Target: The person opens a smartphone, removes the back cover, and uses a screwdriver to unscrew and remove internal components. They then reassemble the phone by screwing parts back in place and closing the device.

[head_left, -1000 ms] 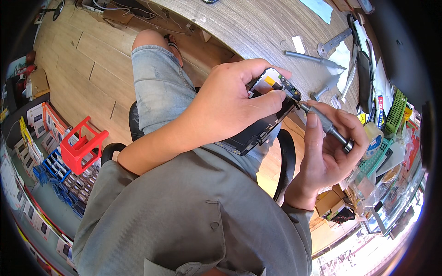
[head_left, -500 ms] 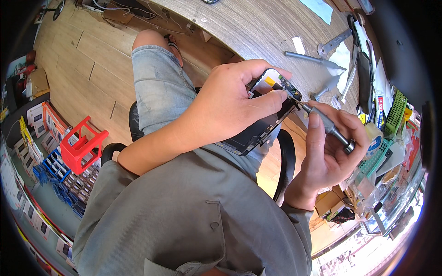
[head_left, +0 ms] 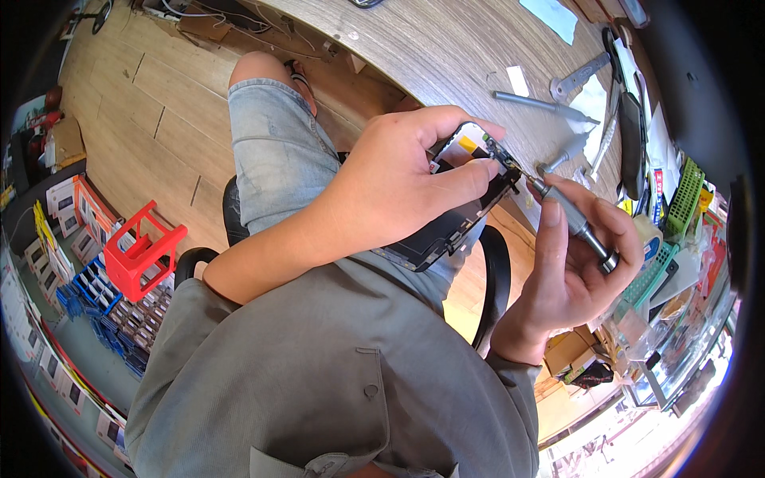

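Above my lap, my left hand [head_left: 414,171] grips a phone screen assembly [head_left: 434,239], its dark inner side facing up. A small circuit strip and a yellow patch show at its top end, beside my left thumb. In my right hand [head_left: 570,263] is a grey metal screwdriver [head_left: 575,217], pinched between thumb and fingers, with its knobbed end toward my palm. Its tip points at the top edge of the screen assembly; whether it touches there I cannot tell. Part of the assembly is hidden under my left hand.
On the wooden desk [head_left: 446,48] ahead lie a grey pen-like tool [head_left: 534,103], a second grey driver [head_left: 566,153] and a blue sheet [head_left: 551,17]. Green baskets [head_left: 687,195] and clutter crowd the right. A red plastic stool [head_left: 143,251] stands at left.
My right hand and the screwdriver have shifted slightly right and down, with the tip a little away from its earlier spot. My left hand and the screen assembly have barely moved.
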Action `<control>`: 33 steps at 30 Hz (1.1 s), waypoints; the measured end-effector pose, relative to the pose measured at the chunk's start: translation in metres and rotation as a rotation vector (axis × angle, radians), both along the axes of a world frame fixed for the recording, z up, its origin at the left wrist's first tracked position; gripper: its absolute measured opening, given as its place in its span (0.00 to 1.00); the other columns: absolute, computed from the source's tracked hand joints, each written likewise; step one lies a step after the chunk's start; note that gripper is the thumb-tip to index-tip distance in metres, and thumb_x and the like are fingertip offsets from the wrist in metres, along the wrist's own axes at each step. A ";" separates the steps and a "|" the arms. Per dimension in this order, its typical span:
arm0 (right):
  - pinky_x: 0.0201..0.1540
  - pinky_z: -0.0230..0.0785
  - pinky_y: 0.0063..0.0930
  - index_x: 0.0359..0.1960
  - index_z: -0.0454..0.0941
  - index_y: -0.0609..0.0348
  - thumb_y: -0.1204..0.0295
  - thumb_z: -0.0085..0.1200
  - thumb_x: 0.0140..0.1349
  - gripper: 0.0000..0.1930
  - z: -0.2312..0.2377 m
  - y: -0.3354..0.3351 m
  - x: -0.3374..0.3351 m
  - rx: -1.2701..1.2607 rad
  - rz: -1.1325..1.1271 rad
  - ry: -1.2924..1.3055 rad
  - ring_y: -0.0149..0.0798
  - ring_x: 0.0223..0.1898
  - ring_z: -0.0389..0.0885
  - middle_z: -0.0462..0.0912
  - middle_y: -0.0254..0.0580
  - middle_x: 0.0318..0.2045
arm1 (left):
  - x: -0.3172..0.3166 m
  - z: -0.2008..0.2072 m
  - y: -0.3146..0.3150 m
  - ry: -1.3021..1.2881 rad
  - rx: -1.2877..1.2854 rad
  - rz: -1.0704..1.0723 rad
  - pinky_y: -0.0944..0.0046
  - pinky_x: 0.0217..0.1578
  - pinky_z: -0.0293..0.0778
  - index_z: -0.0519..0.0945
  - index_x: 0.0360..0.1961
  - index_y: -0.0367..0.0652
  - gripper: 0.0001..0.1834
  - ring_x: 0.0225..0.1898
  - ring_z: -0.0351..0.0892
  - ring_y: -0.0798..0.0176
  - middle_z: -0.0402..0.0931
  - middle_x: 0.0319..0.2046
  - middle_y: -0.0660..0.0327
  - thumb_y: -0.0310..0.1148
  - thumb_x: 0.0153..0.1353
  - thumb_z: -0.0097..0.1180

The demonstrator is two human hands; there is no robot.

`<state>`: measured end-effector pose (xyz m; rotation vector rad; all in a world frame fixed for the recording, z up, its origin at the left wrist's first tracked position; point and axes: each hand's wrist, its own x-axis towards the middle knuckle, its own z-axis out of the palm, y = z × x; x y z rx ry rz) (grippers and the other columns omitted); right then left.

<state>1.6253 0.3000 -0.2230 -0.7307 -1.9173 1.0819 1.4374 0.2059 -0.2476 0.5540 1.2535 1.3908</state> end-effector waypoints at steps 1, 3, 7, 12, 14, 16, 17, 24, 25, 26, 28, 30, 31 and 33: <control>0.58 0.88 0.38 0.65 0.65 0.65 0.91 0.68 0.68 0.29 -0.003 0.000 0.000 0.007 0.023 0.017 0.53 0.55 0.93 0.88 0.73 0.53 | 0.000 0.000 0.000 0.002 -0.004 0.003 0.76 0.44 0.78 0.85 0.69 0.38 0.20 0.43 0.82 0.82 0.89 0.41 0.68 0.24 0.78 0.65; 0.61 0.88 0.44 0.65 0.64 0.63 0.90 0.65 0.70 0.28 -0.008 0.001 -0.001 0.035 0.068 0.045 0.57 0.57 0.92 0.86 0.75 0.55 | 0.000 0.000 0.000 -0.002 -0.002 -0.004 0.76 0.44 0.78 0.85 0.69 0.37 0.20 0.43 0.82 0.82 0.89 0.42 0.68 0.23 0.78 0.65; 0.65 0.87 0.51 0.66 0.63 0.59 0.89 0.60 0.75 0.25 -0.019 0.002 -0.006 0.113 0.146 0.062 0.61 0.59 0.91 0.85 0.77 0.59 | -0.002 -0.001 -0.001 0.053 -0.010 -0.030 0.76 0.44 0.78 0.85 0.68 0.37 0.20 0.45 0.82 0.81 0.89 0.44 0.67 0.22 0.78 0.65; 0.65 0.87 0.54 0.66 0.61 0.56 0.88 0.59 0.76 0.25 -0.025 -0.004 -0.003 0.114 0.161 0.101 0.64 0.60 0.90 0.83 0.76 0.61 | -0.006 0.004 -0.003 0.034 -0.004 -0.062 0.75 0.46 0.78 0.84 0.69 0.36 0.21 0.44 0.81 0.81 0.89 0.44 0.67 0.22 0.78 0.64; 0.65 0.88 0.54 0.66 0.61 0.55 0.87 0.59 0.76 0.25 -0.027 -0.008 0.001 0.107 0.150 0.121 0.65 0.60 0.90 0.83 0.74 0.61 | -0.004 0.005 -0.004 0.003 0.020 -0.036 0.74 0.41 0.78 0.85 0.65 0.35 0.18 0.41 0.81 0.80 0.88 0.41 0.67 0.25 0.77 0.66; 0.65 0.88 0.55 0.66 0.61 0.55 0.87 0.59 0.76 0.25 -0.027 -0.011 0.002 0.117 0.137 0.126 0.65 0.59 0.90 0.83 0.73 0.61 | 0.000 0.005 -0.005 -0.030 0.062 0.025 0.71 0.32 0.78 0.88 0.56 0.32 0.15 0.34 0.80 0.80 0.87 0.33 0.66 0.30 0.74 0.70; 0.65 0.88 0.55 0.66 0.61 0.55 0.87 0.59 0.77 0.25 -0.028 -0.011 0.003 0.122 0.135 0.132 0.65 0.59 0.91 0.83 0.73 0.61 | 0.000 0.005 -0.006 -0.025 0.069 0.022 0.71 0.32 0.78 0.88 0.56 0.32 0.15 0.34 0.80 0.80 0.87 0.33 0.66 0.30 0.74 0.70; 0.65 0.88 0.58 0.67 0.61 0.53 0.86 0.58 0.77 0.25 -0.026 -0.013 0.004 0.120 0.151 0.150 0.66 0.60 0.90 0.83 0.69 0.62 | 0.002 0.012 -0.008 -0.023 0.115 0.025 0.70 0.34 0.80 0.87 0.55 0.31 0.14 0.35 0.82 0.78 0.87 0.34 0.65 0.29 0.75 0.69; 0.66 0.88 0.58 0.67 0.61 0.52 0.86 0.58 0.77 0.25 -0.025 -0.014 0.005 0.117 0.147 0.148 0.66 0.60 0.90 0.82 0.68 0.63 | 0.002 0.014 -0.008 -0.036 0.122 0.028 0.70 0.34 0.80 0.87 0.56 0.31 0.14 0.35 0.82 0.78 0.87 0.35 0.64 0.29 0.75 0.69; 0.66 0.87 0.59 0.67 0.61 0.52 0.85 0.58 0.78 0.24 -0.024 -0.014 0.005 0.114 0.147 0.150 0.66 0.60 0.90 0.82 0.68 0.63 | 0.003 0.016 -0.009 -0.038 0.119 0.029 0.70 0.35 0.81 0.87 0.56 0.31 0.14 0.35 0.83 0.78 0.88 0.35 0.64 0.29 0.75 0.69; 0.66 0.87 0.61 0.67 0.61 0.52 0.85 0.57 0.78 0.24 -0.024 -0.014 0.007 0.114 0.147 0.140 0.66 0.61 0.89 0.82 0.67 0.63 | 0.003 0.019 -0.010 -0.043 0.114 0.032 0.70 0.35 0.82 0.87 0.57 0.31 0.15 0.35 0.85 0.77 0.89 0.35 0.63 0.28 0.75 0.69; 0.66 0.87 0.61 0.67 0.61 0.51 0.85 0.57 0.78 0.24 -0.023 -0.015 0.007 0.108 0.149 0.138 0.66 0.61 0.89 0.82 0.67 0.63 | 0.003 0.019 -0.010 -0.041 0.118 0.036 0.69 0.36 0.83 0.87 0.58 0.31 0.15 0.36 0.86 0.76 0.89 0.36 0.62 0.28 0.75 0.68; 0.66 0.87 0.62 0.67 0.61 0.51 0.85 0.57 0.78 0.24 -0.023 -0.015 0.008 0.106 0.148 0.140 0.66 0.61 0.89 0.82 0.67 0.63 | 0.004 0.019 -0.010 -0.040 0.120 0.038 0.69 0.36 0.83 0.87 0.58 0.31 0.16 0.36 0.86 0.75 0.90 0.36 0.62 0.28 0.74 0.68; 0.67 0.87 0.62 0.67 0.61 0.51 0.85 0.57 0.78 0.24 -0.024 -0.015 0.008 0.107 0.142 0.142 0.66 0.61 0.89 0.82 0.67 0.63 | 0.003 0.019 -0.010 -0.031 0.125 0.037 0.69 0.36 0.83 0.87 0.58 0.31 0.16 0.36 0.87 0.75 0.90 0.36 0.61 0.28 0.74 0.68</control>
